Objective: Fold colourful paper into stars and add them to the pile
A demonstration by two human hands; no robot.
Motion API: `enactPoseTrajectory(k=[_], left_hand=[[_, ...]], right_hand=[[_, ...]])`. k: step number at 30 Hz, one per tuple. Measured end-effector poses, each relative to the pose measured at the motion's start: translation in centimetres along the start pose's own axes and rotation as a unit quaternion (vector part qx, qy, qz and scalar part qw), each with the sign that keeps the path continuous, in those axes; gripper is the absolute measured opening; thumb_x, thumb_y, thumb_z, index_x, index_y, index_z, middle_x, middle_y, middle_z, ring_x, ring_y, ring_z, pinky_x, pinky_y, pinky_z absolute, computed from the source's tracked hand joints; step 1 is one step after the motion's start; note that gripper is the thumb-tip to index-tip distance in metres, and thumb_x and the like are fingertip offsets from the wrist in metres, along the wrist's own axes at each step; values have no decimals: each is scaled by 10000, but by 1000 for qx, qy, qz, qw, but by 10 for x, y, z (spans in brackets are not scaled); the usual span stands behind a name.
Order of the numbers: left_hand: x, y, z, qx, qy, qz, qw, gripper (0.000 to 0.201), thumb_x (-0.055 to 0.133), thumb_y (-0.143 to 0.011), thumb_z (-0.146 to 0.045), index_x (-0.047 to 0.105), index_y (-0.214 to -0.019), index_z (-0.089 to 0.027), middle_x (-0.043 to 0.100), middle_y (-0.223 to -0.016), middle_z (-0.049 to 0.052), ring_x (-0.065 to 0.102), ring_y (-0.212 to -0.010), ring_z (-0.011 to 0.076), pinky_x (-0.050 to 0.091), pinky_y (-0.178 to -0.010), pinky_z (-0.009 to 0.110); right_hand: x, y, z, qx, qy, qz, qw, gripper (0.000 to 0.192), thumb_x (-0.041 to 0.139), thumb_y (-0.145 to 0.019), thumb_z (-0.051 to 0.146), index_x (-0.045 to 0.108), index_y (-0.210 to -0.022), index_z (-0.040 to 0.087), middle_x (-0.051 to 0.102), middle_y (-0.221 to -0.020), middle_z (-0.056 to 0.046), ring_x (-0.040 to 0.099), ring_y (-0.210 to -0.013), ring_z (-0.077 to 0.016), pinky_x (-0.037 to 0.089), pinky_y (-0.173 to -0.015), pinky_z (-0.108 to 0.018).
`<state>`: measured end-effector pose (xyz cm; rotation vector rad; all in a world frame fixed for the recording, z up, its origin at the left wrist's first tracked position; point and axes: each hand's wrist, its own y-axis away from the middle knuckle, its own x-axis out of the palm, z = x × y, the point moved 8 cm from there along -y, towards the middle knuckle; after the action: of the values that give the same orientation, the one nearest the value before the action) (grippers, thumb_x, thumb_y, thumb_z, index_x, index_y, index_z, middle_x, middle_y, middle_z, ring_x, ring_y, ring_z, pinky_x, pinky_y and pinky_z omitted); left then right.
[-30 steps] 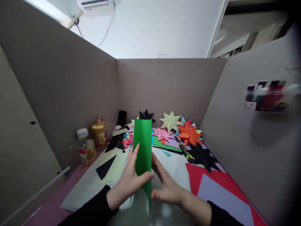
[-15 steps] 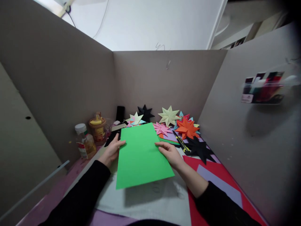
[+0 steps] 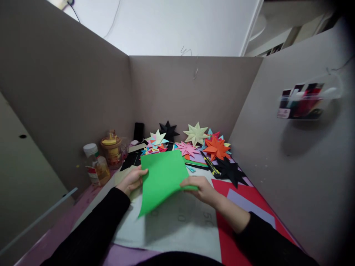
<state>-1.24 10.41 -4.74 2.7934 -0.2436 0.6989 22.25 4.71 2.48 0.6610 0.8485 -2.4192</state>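
Observation:
A bright green sheet of paper (image 3: 163,177) hangs above the table between both hands, its near edge curving upward on the right. My left hand (image 3: 135,178) pinches its left edge, thumb on top. On the right side, my right hand (image 3: 200,187) is closed on the sheet near its lower right corner, where the paper bends; some fingertips are hidden. Under the sheet lies a whitish mat (image 3: 172,236) with faint printed figures. Red paper (image 3: 230,229) with a lilac sheet (image 3: 249,207) on it lies beside my right forearm.
Folded paper stars stand at the back, among them an orange one (image 3: 216,147), a pale green one (image 3: 196,133) and a black one (image 3: 230,170). A yellow-black cutter (image 3: 210,165) lies near them. A bottle (image 3: 97,166) and a jar (image 3: 112,151) stand left. Grey partitions (image 3: 194,88) enclose the table.
The green sheet has gone from nearly flat to curved, its lower right corner lifted. My right hand has shifted down to that corner; my left still holds the left edge. The view has shifted slightly.

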Motion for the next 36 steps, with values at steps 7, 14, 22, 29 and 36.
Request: enactPoseTrajectory(k=[7,14,22,29,36], left_hand=[[34,13,4,33,-37,100,994,456,724,-679,-120,580,-1109,-166,705,-915,68,662,-709,170,504,-648,257],[46,20,-8,104,-57,67,991,550,688,-744,-413,478,-1229,-259,642,-1113,62,644,-819,167,482,-679,248],[55,26,-12,193,-244,60,949,557,764,-647,-433,591,-1118,-190,607,-1202,104,568,-1060,259,462,-854,319],[35,19,-5,154,-270,-41,949,335,702,-707,-408,671,-838,-101,692,-769,64,621,-698,207,476,-638,286],[26,16,-10,204,-276,-62,937,316,702,-690,-395,687,-832,-113,707,-791,55,628,-729,207,491,-664,289]], right_hand=[[-20,21,-85,224,-209,-291,906,513,737,-623,516,655,-979,155,700,-1004,-114,650,-889,-261,524,-767,-379],[-15,27,-93,247,-261,-309,881,476,778,-587,432,658,-943,138,719,-925,-102,658,-772,-232,519,-715,-357],[-39,32,-68,203,-76,-349,912,339,683,-700,412,666,-908,144,699,-873,-72,603,-773,-208,476,-707,-325],[-33,30,-59,167,-194,-354,899,291,704,-680,439,600,-757,178,634,-723,-15,555,-659,-158,454,-615,-267],[-40,35,-61,145,-244,-402,871,264,736,-641,400,603,-686,176,619,-667,0,547,-616,-137,455,-601,-262]])
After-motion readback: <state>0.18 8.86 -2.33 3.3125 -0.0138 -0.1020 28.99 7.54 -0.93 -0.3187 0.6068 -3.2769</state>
